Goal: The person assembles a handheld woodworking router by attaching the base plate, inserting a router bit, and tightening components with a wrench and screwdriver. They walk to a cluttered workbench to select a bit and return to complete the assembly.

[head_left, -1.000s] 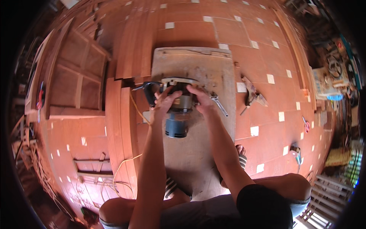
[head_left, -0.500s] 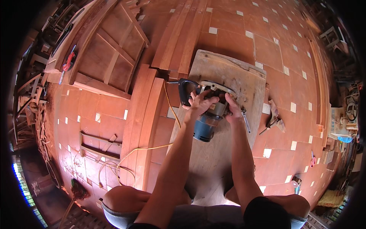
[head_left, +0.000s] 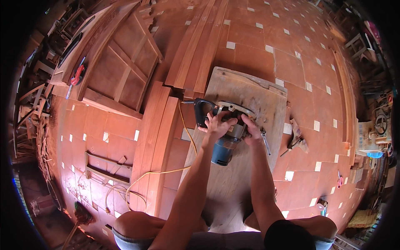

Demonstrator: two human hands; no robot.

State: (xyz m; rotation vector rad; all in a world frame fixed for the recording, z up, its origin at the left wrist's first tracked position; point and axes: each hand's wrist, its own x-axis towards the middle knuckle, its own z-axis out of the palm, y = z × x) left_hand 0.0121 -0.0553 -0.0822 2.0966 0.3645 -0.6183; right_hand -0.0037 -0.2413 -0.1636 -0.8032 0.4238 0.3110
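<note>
A blue and black electric router (head_left: 223,148) lies on its side on a worn wooden board (head_left: 258,93) on the floor. My left hand (head_left: 216,125) grips the router's body just behind its round metal base. Pressed against the other side of the base is my right hand (head_left: 251,131). A metal wrench (head_left: 266,141) lies just right of my right hand; whether the fingers hold it I cannot tell. The router's black handle (head_left: 201,111) points left, and a yellow cord (head_left: 166,171) runs from it across the floor.
Long reddish planks (head_left: 156,141) lie left of the board, more planks (head_left: 196,54) beyond it. A panelled wooden frame (head_left: 121,71) rests at upper left with a red-handled tool (head_left: 75,77). Small tools (head_left: 296,139) sit on the red tiles to the right. Benches and clutter line the right edge.
The view has swung and tilted, so the board and router sit further right and lower. Both hands stay on the router's base end, with the fingers slightly shifted.
</note>
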